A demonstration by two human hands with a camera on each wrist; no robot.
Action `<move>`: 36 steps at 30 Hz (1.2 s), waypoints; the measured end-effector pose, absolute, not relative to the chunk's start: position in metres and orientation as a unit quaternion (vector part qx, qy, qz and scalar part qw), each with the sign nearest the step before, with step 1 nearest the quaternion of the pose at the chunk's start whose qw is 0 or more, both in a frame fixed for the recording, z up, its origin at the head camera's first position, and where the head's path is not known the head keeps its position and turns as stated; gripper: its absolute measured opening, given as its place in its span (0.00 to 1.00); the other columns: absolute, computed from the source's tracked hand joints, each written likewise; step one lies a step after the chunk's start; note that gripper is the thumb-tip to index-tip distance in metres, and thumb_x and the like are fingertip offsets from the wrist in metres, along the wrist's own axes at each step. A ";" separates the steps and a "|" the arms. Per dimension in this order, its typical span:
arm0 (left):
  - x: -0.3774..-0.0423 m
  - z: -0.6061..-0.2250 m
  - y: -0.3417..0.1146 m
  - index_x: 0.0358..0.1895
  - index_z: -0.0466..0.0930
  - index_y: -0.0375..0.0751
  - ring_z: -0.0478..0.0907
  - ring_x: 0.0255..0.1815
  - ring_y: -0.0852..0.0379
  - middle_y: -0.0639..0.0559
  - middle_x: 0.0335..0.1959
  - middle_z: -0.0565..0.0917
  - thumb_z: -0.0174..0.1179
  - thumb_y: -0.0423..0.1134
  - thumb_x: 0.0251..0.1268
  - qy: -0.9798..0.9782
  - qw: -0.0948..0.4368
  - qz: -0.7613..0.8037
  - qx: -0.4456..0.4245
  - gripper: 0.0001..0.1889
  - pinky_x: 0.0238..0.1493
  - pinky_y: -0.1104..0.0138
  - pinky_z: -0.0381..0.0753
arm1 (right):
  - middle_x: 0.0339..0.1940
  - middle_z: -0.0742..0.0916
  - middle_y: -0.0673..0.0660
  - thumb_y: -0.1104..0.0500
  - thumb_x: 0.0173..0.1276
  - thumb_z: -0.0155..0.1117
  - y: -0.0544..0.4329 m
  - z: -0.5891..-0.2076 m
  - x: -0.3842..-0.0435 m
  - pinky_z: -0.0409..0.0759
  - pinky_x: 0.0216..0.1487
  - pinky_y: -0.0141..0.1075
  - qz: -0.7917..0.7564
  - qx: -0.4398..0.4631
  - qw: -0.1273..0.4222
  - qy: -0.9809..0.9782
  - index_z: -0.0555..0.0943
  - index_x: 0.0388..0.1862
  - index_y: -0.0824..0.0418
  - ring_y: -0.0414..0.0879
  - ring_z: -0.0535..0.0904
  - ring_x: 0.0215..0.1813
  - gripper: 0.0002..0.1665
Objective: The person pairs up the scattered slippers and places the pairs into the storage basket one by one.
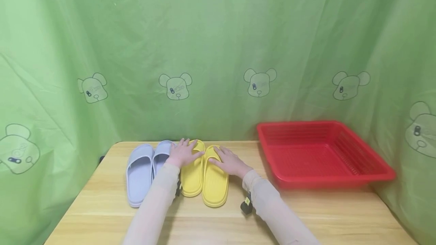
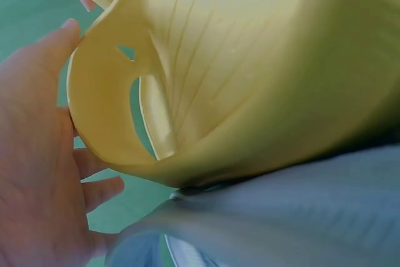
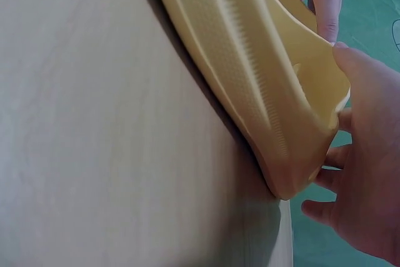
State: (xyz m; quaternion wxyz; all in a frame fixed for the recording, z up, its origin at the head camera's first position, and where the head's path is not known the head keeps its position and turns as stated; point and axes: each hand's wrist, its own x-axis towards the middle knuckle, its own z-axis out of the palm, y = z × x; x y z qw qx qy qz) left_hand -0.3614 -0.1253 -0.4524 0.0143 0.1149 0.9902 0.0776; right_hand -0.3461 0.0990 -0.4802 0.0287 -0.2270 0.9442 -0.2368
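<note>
Two yellow slippers lie side by side on the table, toes toward the far edge. My left hand (image 1: 182, 155) is over the strap of the left yellow slipper (image 1: 191, 179), its fingers spread and fairly straight. The left wrist view shows its thumb at the strap's edge. On the right yellow slipper (image 1: 215, 188), my right hand (image 1: 234, 163) touches the strap with its thumb, its other fingers spread along the outer side. A light blue slipper (image 1: 162, 149) is partly hidden behind my left hand and arm. Its mate, another light blue slipper (image 1: 139, 179), lies left of it.
A red plastic basket (image 1: 327, 180) with slotted walls stands at the table's right side. The wooden table (image 1: 102, 199) ends at a green curtain (image 1: 218, 29) printed with bear heads, which also hangs at both sides.
</note>
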 end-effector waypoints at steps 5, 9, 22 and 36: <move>-0.363 -0.452 -0.124 0.75 0.58 0.54 0.53 0.78 0.38 0.42 0.76 0.61 0.39 0.73 0.66 0.989 0.016 0.087 0.115 0.40 0.73 0.33 0.46 | 0.77 0.63 0.68 0.32 0.73 0.44 0.099 -0.480 -0.346 0.56 0.75 0.61 -0.237 -0.229 0.024 0.944 0.56 0.78 0.58 0.65 0.57 0.77 0.45; -0.364 -0.453 -0.123 0.76 0.58 0.54 0.53 0.78 0.38 0.42 0.76 0.61 0.38 0.73 0.66 0.989 0.023 0.089 0.113 0.40 0.73 0.33 0.47 | 0.76 0.64 0.68 0.33 0.73 0.45 0.098 -0.480 -0.346 0.58 0.75 0.61 -0.240 -0.228 0.019 0.943 0.57 0.77 0.59 0.65 0.58 0.77 0.44; -0.370 -0.455 -0.122 0.74 0.61 0.52 0.54 0.78 0.37 0.41 0.74 0.65 0.44 0.70 0.67 0.985 0.036 0.113 0.123 0.39 0.72 0.33 0.50 | 0.76 0.64 0.68 0.34 0.74 0.45 0.096 -0.484 -0.347 0.57 0.76 0.59 -0.250 -0.218 0.013 0.943 0.58 0.77 0.58 0.65 0.57 0.77 0.43; -0.381 -0.463 -0.127 0.72 0.66 0.52 0.62 0.73 0.39 0.41 0.69 0.72 0.48 0.74 0.60 0.984 0.003 0.111 0.141 0.42 0.74 0.35 0.49 | 0.73 0.69 0.68 0.36 0.74 0.47 0.097 -0.487 -0.351 0.60 0.74 0.59 -0.264 -0.230 -0.001 0.936 0.60 0.76 0.60 0.65 0.62 0.75 0.42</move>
